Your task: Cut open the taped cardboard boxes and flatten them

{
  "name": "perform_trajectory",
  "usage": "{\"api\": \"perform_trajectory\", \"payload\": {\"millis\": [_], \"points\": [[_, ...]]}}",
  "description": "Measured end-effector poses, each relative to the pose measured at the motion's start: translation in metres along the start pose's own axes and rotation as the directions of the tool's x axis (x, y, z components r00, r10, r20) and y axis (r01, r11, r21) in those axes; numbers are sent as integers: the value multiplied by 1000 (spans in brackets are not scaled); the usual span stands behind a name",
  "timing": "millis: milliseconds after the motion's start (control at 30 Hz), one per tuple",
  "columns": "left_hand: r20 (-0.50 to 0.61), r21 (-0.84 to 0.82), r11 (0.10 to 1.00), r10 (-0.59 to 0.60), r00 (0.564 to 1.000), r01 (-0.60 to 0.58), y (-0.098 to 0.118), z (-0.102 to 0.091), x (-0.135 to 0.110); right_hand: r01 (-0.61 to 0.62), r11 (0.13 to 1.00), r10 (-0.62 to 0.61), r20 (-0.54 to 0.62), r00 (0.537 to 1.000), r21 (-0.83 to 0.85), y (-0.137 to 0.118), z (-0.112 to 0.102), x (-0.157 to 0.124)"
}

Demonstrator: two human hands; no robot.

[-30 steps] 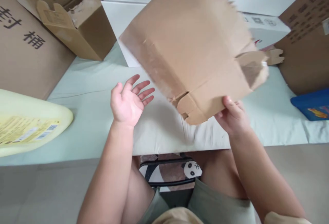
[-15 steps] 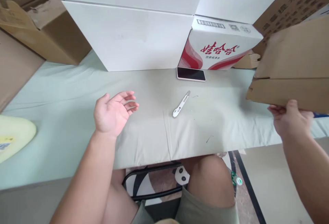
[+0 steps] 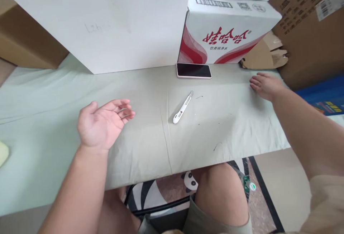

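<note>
My left hand (image 3: 104,123) is palm up over the cloth-covered table, its fingers loosely curled and apart, with nothing in it. My right hand (image 3: 264,85) is low over the table's right part, back upward, fingers loosely bent, and no object shows in it. It is nearest to a torn piece of brown cardboard (image 3: 262,55) behind it. Between my hands a white utility knife (image 3: 182,108) lies slantwise on the pale green cloth (image 3: 139,130). A smartphone (image 3: 194,70) with a dark screen lies flat beyond the knife, against a white and red carton (image 3: 217,35).
A large white box (image 3: 129,29) stands at the back. Brown cardboard boxes are at the far left (image 3: 32,37) and right (image 3: 309,44). A blue package (image 3: 325,92) sits at the right edge. Small dark threads (image 3: 217,146) lie on the cloth. My knees are below the table edge.
The brown cardboard flap my right hand held is let go and out of view. My right hand has moved up and left over the cloth. The view has shifted; my left hand stays palm up.
</note>
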State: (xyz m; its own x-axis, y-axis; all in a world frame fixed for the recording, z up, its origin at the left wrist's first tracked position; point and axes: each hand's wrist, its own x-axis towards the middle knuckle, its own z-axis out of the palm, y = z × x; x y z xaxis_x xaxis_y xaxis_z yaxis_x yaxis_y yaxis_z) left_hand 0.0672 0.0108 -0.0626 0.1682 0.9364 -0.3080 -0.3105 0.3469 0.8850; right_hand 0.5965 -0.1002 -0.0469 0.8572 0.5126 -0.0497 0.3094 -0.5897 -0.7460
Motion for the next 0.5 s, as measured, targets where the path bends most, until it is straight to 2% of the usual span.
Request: {"api": "perform_trajectory", "payload": {"millis": [100, 200, 400, 500], "points": [[-38, 20, 999, -32, 999, 33, 1, 0, -3, -146, 978, 145, 19, 989, 151, -7, 6, -1], [-63, 39, 998, -38, 997, 41, 4, 0, -8, -200, 953, 195, 47, 980, 229, -21, 15, 10], [-119, 71, 994, -76, 990, 85, 11, 3, -9, -178, 940, 155, 100, 983, 290, -51, 39, 42], [-125, 75, 990, -110, 986, 120, 12, 5, -5, -135, 961, 113, 100, 989, 243, -60, 47, 55]]}}
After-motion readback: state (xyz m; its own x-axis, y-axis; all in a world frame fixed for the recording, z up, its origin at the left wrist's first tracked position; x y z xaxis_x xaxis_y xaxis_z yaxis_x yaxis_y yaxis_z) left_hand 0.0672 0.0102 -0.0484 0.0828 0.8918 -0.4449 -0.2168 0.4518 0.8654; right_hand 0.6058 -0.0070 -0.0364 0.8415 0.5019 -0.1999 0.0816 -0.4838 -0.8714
